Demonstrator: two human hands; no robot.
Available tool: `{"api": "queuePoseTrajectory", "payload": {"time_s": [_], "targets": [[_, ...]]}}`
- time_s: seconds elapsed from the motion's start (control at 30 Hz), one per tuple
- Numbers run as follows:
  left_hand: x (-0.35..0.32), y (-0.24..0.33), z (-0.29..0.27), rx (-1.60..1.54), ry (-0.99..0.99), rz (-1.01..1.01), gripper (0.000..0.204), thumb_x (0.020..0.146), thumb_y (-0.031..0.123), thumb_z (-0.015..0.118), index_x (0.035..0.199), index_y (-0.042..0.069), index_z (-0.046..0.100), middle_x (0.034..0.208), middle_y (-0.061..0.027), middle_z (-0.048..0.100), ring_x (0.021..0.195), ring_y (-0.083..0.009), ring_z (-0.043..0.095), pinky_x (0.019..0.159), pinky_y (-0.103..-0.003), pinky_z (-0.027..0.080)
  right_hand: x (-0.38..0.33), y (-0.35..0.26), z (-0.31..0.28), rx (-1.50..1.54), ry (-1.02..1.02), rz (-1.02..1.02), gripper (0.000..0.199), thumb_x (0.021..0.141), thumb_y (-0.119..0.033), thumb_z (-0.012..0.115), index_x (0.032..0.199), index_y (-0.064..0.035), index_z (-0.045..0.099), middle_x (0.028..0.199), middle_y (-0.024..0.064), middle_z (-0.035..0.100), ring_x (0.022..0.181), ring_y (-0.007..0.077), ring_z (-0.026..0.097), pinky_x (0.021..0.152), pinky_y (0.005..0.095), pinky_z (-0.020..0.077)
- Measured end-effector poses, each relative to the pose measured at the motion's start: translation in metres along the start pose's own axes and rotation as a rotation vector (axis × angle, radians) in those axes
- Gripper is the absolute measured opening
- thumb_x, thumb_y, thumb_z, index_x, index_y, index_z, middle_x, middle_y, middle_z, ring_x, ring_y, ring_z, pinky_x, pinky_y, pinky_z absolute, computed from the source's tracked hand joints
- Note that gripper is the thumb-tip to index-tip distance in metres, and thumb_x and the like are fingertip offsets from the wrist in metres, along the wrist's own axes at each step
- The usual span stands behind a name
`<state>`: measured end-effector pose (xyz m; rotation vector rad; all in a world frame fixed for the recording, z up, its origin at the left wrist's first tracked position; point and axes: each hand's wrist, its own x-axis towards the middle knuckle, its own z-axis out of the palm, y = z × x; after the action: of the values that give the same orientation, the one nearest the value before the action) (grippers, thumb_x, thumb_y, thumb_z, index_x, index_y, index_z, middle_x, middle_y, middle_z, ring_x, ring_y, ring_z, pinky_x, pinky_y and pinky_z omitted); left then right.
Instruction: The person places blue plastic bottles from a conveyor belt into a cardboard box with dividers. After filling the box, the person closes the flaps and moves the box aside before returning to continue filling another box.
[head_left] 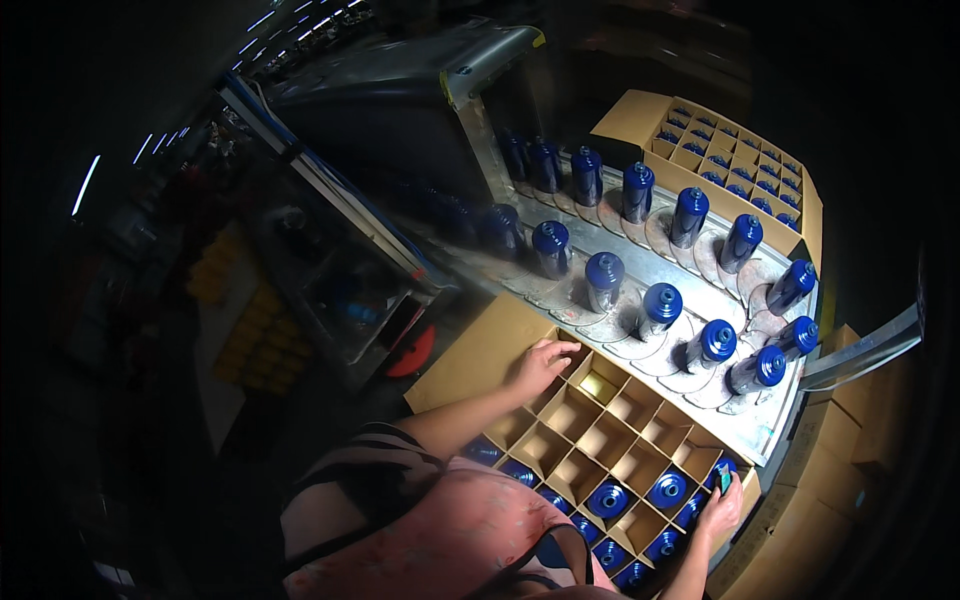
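Fingers of the right hand (718, 512) are curled at a blue bottle (724, 465) at the back right corner of the divided carton (475, 358), though I can't tell if they're gripping or just touching it, while the left hand's (542, 368) are slightly parted and empty at the back left edge. Imo the trick is keeping that bottle upright and square to its cell so it doesn't snag the cardboard dividers (574, 412), with the left hand steadying the box.
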<state>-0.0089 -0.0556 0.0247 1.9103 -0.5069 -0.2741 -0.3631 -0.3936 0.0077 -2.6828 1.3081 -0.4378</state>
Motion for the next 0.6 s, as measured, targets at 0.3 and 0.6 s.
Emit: {"api": "queuePoseTrajectory", "payload": {"time_s": [0.3,0.6], "targets": [[-0.168,-0.035,-0.038,0.147,-0.578,0.107,0.022,0.085,0.010,0.063,0.107,0.013,0.068,0.093,-0.0018,0.066,0.088,-0.0226,0.058,0.080,-0.034,0.049,-0.036,0.022,-0.021,-0.031,0.002,-0.022,0.055,0.071,-0.001,0.075,0.122,-0.0105,0.060,0.117,0.0103,0.064,0.108,0.0310,0.060,0.092,0.0390,0.0471],[-0.141,-0.011,-0.017,0.236,-0.741,0.438,0.028,0.078,0.011,0.063,0.106,0.014,0.069,0.103,-0.0021,0.066,0.100,-0.0245,0.055,0.088,-0.039,0.043,-0.009,-0.002,-0.008,-0.031,0.024,-0.094,0.049,0.075,-0.005,0.074,0.121,-0.0103,0.060,0.116,0.0085,0.065,0.106,0.0291,0.061,0.092,0.0378,0.0474]]}}
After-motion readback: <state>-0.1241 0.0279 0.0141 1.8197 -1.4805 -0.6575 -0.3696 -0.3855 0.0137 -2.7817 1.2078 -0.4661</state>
